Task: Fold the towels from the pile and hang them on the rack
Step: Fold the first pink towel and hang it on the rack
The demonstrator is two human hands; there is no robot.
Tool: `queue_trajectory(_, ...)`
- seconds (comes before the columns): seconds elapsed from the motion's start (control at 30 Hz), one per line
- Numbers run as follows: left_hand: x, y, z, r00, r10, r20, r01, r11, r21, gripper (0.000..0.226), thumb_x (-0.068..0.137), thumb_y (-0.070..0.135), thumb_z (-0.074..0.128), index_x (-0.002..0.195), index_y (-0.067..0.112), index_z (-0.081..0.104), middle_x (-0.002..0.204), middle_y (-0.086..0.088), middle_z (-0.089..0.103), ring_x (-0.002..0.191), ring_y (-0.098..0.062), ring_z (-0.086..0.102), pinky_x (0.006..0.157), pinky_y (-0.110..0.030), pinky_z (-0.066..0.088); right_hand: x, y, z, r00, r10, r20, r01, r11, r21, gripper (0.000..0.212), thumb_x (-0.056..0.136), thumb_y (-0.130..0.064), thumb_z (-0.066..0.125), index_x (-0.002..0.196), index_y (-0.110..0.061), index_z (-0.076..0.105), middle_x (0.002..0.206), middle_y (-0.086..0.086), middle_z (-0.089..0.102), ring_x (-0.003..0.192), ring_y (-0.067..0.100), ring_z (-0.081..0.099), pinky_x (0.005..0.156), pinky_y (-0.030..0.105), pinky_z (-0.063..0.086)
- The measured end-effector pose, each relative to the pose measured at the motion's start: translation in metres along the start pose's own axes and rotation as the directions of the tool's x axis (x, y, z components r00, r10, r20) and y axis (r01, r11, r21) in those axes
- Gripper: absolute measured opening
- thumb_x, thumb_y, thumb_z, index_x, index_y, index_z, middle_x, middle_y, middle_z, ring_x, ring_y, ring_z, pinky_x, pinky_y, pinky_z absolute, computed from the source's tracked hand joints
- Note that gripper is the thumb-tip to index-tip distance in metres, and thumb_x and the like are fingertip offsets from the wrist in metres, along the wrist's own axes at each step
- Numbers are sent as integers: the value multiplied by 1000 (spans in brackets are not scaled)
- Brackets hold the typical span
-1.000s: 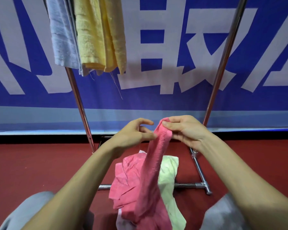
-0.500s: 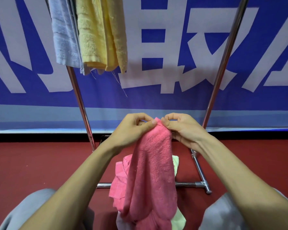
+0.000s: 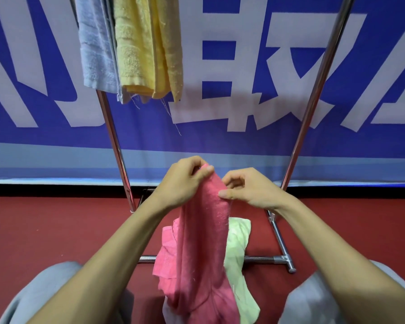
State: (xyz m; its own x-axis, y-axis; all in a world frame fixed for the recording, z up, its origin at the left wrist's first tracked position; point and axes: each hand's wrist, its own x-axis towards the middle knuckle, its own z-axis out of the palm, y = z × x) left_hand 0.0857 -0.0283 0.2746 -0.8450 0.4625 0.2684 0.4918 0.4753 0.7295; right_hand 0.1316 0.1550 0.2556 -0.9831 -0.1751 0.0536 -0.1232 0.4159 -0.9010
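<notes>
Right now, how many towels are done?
Done: a light blue towel and a yellow towel hang on the rack. In hand: left hand and right hand pinch a dark pink towel. To do: a lighter pink towel and pale green towel, piled below.

The left hand [image 3: 185, 181] and right hand [image 3: 250, 190] sit close together, each pinching the top edge of the held towel [image 3: 204, 230], which drops straight down from them. Below the hands, behind that towel, the pile [image 3: 239, 242] lies on the floor [image 3: 56, 230], across the base bar of the rack [image 3: 114, 141]. The rack's posts rise on either side of the hands. Two hung towels [image 3: 145, 47] dangle side by side above and left of the hands. A banner [image 3: 243, 146] stands behind the rack.
</notes>
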Motion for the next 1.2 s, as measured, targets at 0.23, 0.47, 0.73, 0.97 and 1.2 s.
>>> queue_trajectory(0.23, 1, 8, -22, 946, -165, -278, 5, 868, -496, 20, 96, 21, 53, 81, 17, 66, 72, 7, 61, 65, -3, 51, 63, -19, 42, 7, 20, 9, 996, 71, 50, -54, 955, -292, 13, 82, -22, 74, 71, -24, 67, 71, -2, 69, 67, 6, 59, 76, 31, 49)
queue_trajectory(0.47, -4, 4, -52, 854, -508, -112, 78, 337, -938, 25, 94, 28, 57, 84, 8, 68, 69, -5, 69, 60, -14, 65, 60, -28, 57, 14, 36, 19, 979, 180, 99, -124, 900, -417, 24, 83, -24, 72, 65, -22, 57, 63, -8, 55, 58, 4, 43, 59, 23, 36)
queue_trajectory(0.73, -5, -13, -70, 649, -746, -150, -49, 156, -986, 16, 94, 16, 59, 80, 10, 64, 78, -4, 65, 63, -13, 61, 55, -26, 54, 15, 51, 25, 966, 246, 83, -175, 853, -492, 25, 82, -11, 72, 66, -22, 57, 61, -6, 60, 55, 3, 54, 62, 20, 49)
queue_trajectory(0.97, -7, -11, -67, 613, -765, -196, 45, 282, -958, 21, 86, 1, 57, 73, 16, 63, 69, 2, 57, 54, -6, 52, 49, -18, 45, 13, 34, 13, 968, 247, -49, -251, 961, -119, 17, 85, -7, 70, 92, -8, 55, 63, 11, 63, 40, 15, 58, 45, 23, 46)
queue_trajectory(1.2, -4, -6, -50, 689, -699, -191, 123, 372, -920, 6, 83, 6, 66, 78, 10, 67, 72, -1, 64, 61, -9, 62, 60, -21, 55, 7, 4, 11, 992, 82, -95, -70, 990, 126, 12, 86, 3, 63, 94, 0, 72, 67, 16, 68, 55, 12, 61, 52, 18, 49)
